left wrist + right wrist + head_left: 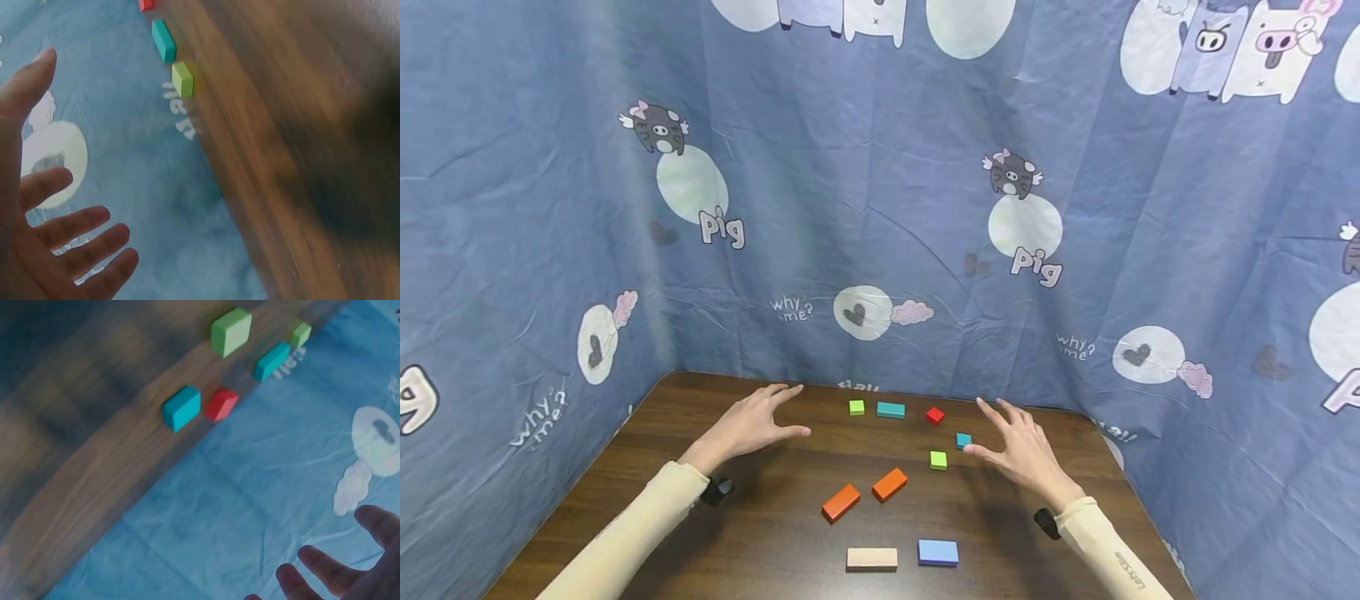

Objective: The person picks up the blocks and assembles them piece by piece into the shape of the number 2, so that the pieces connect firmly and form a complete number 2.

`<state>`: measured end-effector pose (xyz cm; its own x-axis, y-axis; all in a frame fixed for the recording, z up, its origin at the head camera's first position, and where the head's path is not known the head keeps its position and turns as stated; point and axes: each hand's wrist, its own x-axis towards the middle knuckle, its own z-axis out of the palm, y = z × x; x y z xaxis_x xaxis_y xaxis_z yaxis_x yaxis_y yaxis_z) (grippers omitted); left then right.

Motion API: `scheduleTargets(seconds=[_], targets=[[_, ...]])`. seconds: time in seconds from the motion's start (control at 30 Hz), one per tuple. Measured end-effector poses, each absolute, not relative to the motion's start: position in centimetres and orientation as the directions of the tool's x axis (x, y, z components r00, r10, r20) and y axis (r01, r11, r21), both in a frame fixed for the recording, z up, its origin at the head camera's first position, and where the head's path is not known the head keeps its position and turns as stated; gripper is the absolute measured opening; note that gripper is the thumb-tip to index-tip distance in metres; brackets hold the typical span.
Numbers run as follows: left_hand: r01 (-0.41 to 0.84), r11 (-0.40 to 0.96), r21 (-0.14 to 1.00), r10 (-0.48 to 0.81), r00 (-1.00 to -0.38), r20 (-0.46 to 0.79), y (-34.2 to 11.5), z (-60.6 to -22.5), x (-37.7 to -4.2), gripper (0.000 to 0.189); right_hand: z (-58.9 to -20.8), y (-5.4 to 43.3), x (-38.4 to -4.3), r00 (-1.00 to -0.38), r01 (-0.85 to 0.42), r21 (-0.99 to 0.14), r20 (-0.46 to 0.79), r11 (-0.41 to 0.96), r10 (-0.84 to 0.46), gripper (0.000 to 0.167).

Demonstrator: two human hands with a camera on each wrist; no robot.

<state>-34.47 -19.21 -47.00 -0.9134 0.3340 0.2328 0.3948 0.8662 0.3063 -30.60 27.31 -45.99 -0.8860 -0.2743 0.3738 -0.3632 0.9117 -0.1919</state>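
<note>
My left hand (747, 429) hovers over the left side of the brown table with fingers spread and nothing in its grasp. On the right, my right hand (1024, 450) is likewise spread and holds nothing; its thumb is nearest to a small teal block (963, 441). Close by lie a lime green block (937, 460) and a red block (935, 415). Toward the back edge sit another lime green block (857, 407) and a longer teal block (891, 410). Two orange-red blocks, one left (841, 503) and one right (890, 484), lie slanted mid-table.
Nearer the front are a pale wooden block (872, 559) and a blue block (937, 552). The dark wood table (775, 533) meets a blue patterned cloth (865, 208) that hangs behind it and at both sides.
</note>
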Motion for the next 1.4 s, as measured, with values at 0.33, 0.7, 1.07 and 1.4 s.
scheduleTargets(seconds=[0.33,0.7,1.07,1.4], targets=[[0.421,0.836,0.352,0.353,-0.904,0.242,-18.1,-49.0,-32.7,0.094,-48.1,25.8,-29.3,-0.875,-0.402,-0.224,0.380,0.888,-0.300,0.084],[0.449,0.752,0.483,0.388,-0.893,0.227,-16.6,-50.6,-30.8,0.077,-50.5,24.4,-27.5,-0.859,-0.440,-0.221,0.386,0.870,-0.337,0.075],[0.591,0.630,0.504,0.559,-0.795,0.234,-14.3,-52.2,-28.1,0.044,-52.4,21.8,-25.8,-0.795,-0.549,-0.169,0.406,0.819,-0.450,0.060],[0.591,0.594,0.545,0.604,-0.776,0.184,-12.6,-53.0,-25.9,0.039,-53.4,19.5,-24.5,-0.811,-0.574,-0.231,0.294,0.785,-0.506,0.047]])
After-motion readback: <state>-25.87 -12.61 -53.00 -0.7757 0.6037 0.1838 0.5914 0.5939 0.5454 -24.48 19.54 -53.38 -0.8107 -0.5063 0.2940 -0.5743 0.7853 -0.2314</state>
